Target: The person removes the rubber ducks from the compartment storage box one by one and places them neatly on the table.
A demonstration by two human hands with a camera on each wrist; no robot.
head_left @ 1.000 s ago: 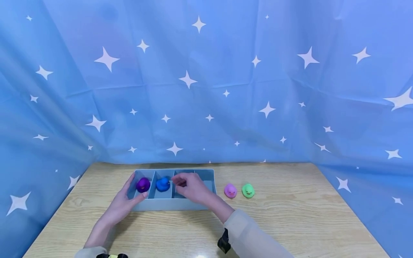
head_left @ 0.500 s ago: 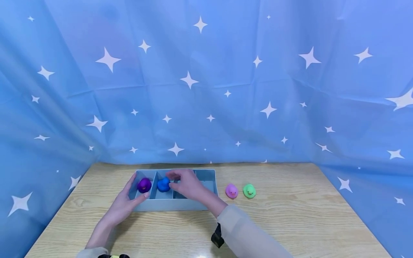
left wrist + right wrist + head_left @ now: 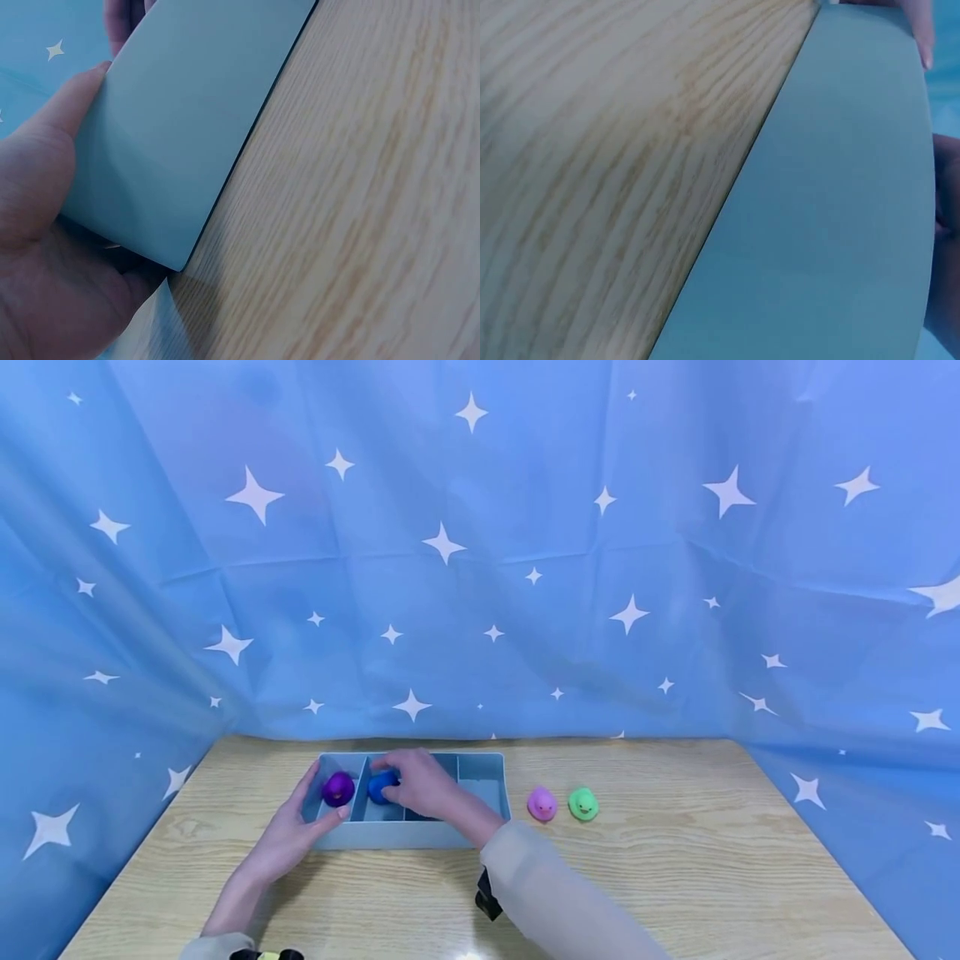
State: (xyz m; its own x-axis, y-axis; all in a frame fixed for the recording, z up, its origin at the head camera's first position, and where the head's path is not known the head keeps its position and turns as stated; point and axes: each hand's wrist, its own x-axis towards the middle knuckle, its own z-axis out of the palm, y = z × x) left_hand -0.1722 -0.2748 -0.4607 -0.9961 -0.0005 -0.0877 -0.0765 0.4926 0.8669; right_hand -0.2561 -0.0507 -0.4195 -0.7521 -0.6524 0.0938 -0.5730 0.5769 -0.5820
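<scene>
A pale blue divided box (image 3: pixel 408 836) lies across the back of the table. At its left end my left hand (image 3: pixel 281 842) grips the corner, thumb over the front rim and fingers along the end wall; the left wrist view shows this hand (image 3: pixel 37 187) around the box's corner. A purple rubber duck (image 3: pixel 338 788) sits in the leftmost compartment. In the compartment beside it, my right hand (image 3: pixel 427 787) pinches a blue rubber duck (image 3: pixel 379 789) between thumb and fingers, which hide its right side. The right wrist view mostly shows the box's front wall (image 3: pixel 817 187).
Right of the box, a pink rubber duck (image 3: pixel 542 805) and a green rubber duck (image 3: pixel 582 805) stand side by side on the wooden table (image 3: pixel 697 860). A blue curtain with white stars (image 3: pixel 510 527) hangs behind the table and along its sides.
My right hand has moved left from over the third compartment to the blue duck and taken hold of it. The left hand keeps its grip on the box.
</scene>
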